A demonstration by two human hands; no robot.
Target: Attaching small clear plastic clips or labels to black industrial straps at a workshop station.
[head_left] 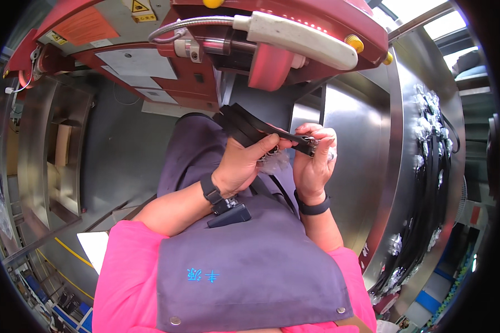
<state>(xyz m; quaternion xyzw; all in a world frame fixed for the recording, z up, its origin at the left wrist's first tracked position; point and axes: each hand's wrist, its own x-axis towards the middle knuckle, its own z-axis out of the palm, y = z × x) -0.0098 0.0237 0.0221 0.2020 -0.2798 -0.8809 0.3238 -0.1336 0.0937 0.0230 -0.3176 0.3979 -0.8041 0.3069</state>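
Observation:
Black belts [244, 123], looped and layered together, are gripped in my left hand [236, 165], with the thumb pressed across them. At the belt's right end, my right hand [312, 169] pinches a metal buckle [311, 145] between thumb and fingers. Clear plastic film [273, 162] hangs below the belts, between my two hands. The fingertips of my left hand are partly hidden behind the belts.
A red machine [316, 16] with a pale guard arm [300, 39] and a red wheel [269, 66] stands ahead, above my hands. On the right, a metal trough [394, 183] adjoins more black belts [428, 200] with plastic-wrapped buckles. Metal shelving [53, 155] is at left.

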